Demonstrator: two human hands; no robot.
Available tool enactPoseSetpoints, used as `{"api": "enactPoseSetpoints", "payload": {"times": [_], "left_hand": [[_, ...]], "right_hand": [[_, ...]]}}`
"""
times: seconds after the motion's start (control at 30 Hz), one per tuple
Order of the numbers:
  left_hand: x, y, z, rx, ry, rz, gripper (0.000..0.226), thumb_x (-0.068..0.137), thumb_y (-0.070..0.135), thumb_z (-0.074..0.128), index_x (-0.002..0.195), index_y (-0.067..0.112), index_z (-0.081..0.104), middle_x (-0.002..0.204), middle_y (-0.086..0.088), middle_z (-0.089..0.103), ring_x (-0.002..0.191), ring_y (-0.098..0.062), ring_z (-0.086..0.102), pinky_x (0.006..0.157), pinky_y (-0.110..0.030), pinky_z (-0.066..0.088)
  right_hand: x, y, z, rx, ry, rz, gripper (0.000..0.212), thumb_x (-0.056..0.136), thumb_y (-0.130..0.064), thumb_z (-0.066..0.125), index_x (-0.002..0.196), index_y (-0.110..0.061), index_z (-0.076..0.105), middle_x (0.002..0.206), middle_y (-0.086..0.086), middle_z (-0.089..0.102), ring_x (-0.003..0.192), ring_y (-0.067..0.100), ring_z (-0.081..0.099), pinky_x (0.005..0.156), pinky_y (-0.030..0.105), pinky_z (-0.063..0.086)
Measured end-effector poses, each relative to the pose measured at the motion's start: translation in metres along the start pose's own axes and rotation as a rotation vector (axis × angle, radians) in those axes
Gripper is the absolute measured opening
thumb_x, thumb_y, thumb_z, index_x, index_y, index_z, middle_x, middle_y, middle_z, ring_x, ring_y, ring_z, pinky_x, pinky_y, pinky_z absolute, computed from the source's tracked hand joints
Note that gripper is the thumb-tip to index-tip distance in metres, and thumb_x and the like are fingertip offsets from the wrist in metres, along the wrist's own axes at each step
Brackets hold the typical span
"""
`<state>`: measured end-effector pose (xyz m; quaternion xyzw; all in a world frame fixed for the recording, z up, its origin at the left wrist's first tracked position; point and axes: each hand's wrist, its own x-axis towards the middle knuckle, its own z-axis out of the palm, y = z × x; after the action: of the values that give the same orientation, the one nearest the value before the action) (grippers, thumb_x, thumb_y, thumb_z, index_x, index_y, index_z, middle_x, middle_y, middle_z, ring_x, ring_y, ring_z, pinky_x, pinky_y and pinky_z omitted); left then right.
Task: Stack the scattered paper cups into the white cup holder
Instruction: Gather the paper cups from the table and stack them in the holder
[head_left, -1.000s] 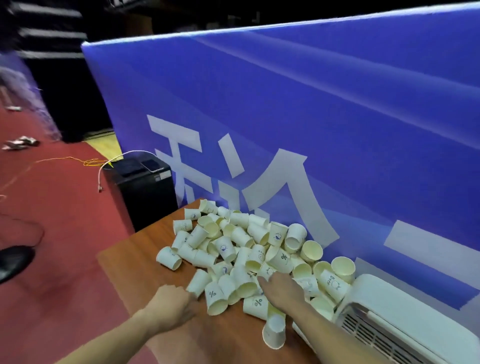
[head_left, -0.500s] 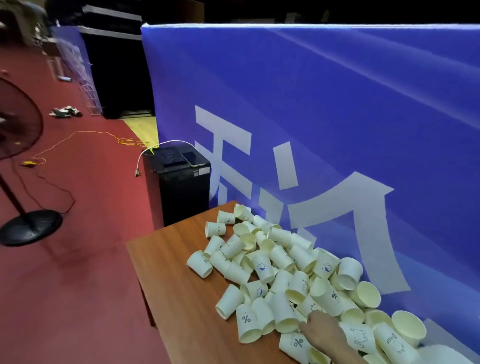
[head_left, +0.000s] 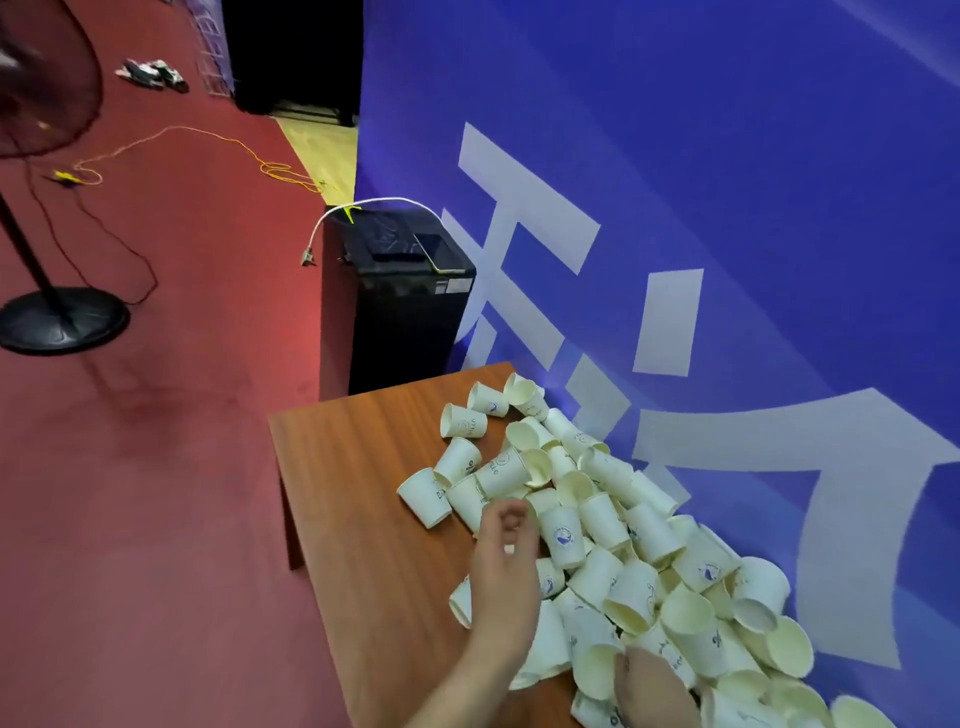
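Several white paper cups (head_left: 602, 525) lie scattered in a heap on the wooden table (head_left: 363, 467), piled against the blue banner. My left hand (head_left: 504, 566) hovers over the near left side of the heap. Its fingers are loosely curled and blurred, and I see nothing in them. Only part of my right hand (head_left: 654, 691) shows at the bottom edge, lying on the cups with its thumb beside one cup's rim. Its fingers are hidden. The white cup holder is out of view.
The blue banner (head_left: 727, 260) stands as a wall along the table's far side. A black bin (head_left: 410, 306) with a phone on top is beyond the table's end. A fan stand (head_left: 57, 317) and cables lie on the red carpet to the left.
The view has swung left and the white holder has left the frame. My left hand came back into view and reached forward over the heap. My right hand stays low on the cups.
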<state>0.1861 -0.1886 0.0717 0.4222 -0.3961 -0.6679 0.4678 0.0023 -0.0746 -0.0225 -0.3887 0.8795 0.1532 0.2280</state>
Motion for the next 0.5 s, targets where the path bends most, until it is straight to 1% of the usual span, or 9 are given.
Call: {"api": "enactPoseSetpoints", "payload": {"times": [0.07, 0.13, 0.2, 0.27, 0.33, 0.37, 0.4, 0.47, 0.5], "left_hand": [[0.047, -0.019, 0.025, 0.232, -0.059, -0.018, 0.009, 0.095, 0.019, 0.056, 0.097, 0.026, 0.061, 0.087, 0.006, 0.062, 0.083, -0.017, 0.059, 0.073, -0.025, 0.049], [0.088, -0.042, 0.042, 0.528, -0.225, -0.057, 0.014, 0.095, 0.021, 0.051, 0.105, 0.02, 0.061, 0.089, 0.004, 0.062, 0.085, -0.019, 0.06, 0.079, -0.034, 0.052], [0.12, -0.069, 0.053, 0.9, -0.432, -0.045, 0.025, 0.094, 0.026, 0.05, 0.115, 0.018, 0.061, 0.107, 0.0, 0.064, 0.099, -0.02, 0.061, 0.087, -0.032, 0.05], [0.145, -0.089, 0.063, 1.175, -0.592, -0.001, 0.032, 0.093, 0.026, 0.05, 0.122, 0.016, 0.059, 0.124, -0.004, 0.06, 0.113, -0.023, 0.057, 0.09, -0.03, 0.044], [0.165, -0.105, 0.072, 1.329, -0.68, 0.007, 0.029, 0.094, 0.025, 0.05, 0.119, 0.012, 0.057, 0.124, -0.007, 0.058, 0.113, -0.024, 0.056, 0.085, -0.031, 0.043], [0.174, -0.112, 0.076, 1.404, -0.718, 0.009, 0.027, 0.094, 0.025, 0.051, 0.118, 0.012, 0.056, 0.123, -0.007, 0.058, 0.112, -0.024, 0.056, 0.084, -0.032, 0.043], [0.181, -0.118, 0.077, 1.466, -0.748, 0.003, 0.028, 0.095, 0.027, 0.051, 0.118, 0.012, 0.055, 0.123, -0.007, 0.057, 0.111, -0.024, 0.056, 0.083, -0.032, 0.043], [0.193, -0.13, 0.082, 1.501, -0.791, -0.041, 0.032, 0.094, 0.034, 0.053, 0.119, 0.013, 0.054, 0.12, -0.006, 0.057, 0.109, -0.022, 0.057, 0.084, -0.032, 0.045], [0.198, -0.134, 0.083, 1.485, -0.805, -0.076, 0.033, 0.092, 0.037, 0.055, 0.116, 0.014, 0.055, 0.113, -0.004, 0.059, 0.102, -0.021, 0.06, 0.08, -0.031, 0.046]], "right_hand": [[0.0, -0.001, -0.003, 0.005, 0.016, 0.018, 0.016, 0.102, -0.03, 0.03, 0.098, -0.023, 0.044, 0.119, 0.003, 0.061, 0.094, 0.02, 0.055, 0.076, 0.028, 0.039], [-0.001, 0.001, -0.011, 0.057, 0.035, 0.07, 0.021, 0.102, -0.035, 0.029, 0.095, -0.025, 0.046, 0.115, 0.002, 0.063, 0.092, 0.019, 0.055, 0.073, 0.028, 0.038], [0.004, 0.003, -0.023, 0.139, 0.067, 0.111, 0.03, 0.102, -0.039, 0.028, 0.086, -0.025, 0.049, 0.106, -0.001, 0.064, 0.096, 0.015, 0.059, 0.073, 0.026, 0.039], [0.01, 0.007, -0.037, 0.212, 0.106, 0.125, 0.039, 0.102, -0.041, 0.027, 0.071, -0.025, 0.045, 0.084, -0.007, 0.058, 0.087, 0.009, 0.057, 0.072, 0.022, 0.04], [0.017, 0.012, -0.05, 0.278, 0.136, 0.129, 0.042, 0.102, -0.041, 0.028, 0.066, -0.026, 0.041, 0.072, -0.009, 0.049, 0.079, 0.009, 0.054, 0.069, 0.022, 0.039], [0.021, 0.015, -0.055, 0.31, 0.144, 0.145, 0.043, 0.102, -0.042, 0.028, 0.067, -0.024, 0.045, 0.072, -0.008, 0.05, 0.077, 0.009, 0.054, 0.067, 0.023, 0.04], [0.022, 0.016, -0.06, 0.326, 0.144, 0.169, 0.043, 0.101, -0.043, 0.029, 0.07, -0.022, 0.05, 0.075, -0.006, 0.055, 0.076, 0.011, 0.054, 0.067, 0.024, 0.041], [0.032, 0.022, -0.067, 0.353, 0.147, 0.205, 0.042, 0.1, -0.044, 0.031, 0.075, -0.021, 0.055, 0.083, -0.001, 0.06, 0.079, 0.014, 0.055, 0.071, 0.025, 0.043], [0.039, 0.025, -0.068, 0.378, 0.144, 0.205, 0.041, 0.1, -0.044, 0.033, 0.077, -0.02, 0.056, 0.085, 0.001, 0.062, 0.081, 0.014, 0.056, 0.072, 0.025, 0.044]]}}
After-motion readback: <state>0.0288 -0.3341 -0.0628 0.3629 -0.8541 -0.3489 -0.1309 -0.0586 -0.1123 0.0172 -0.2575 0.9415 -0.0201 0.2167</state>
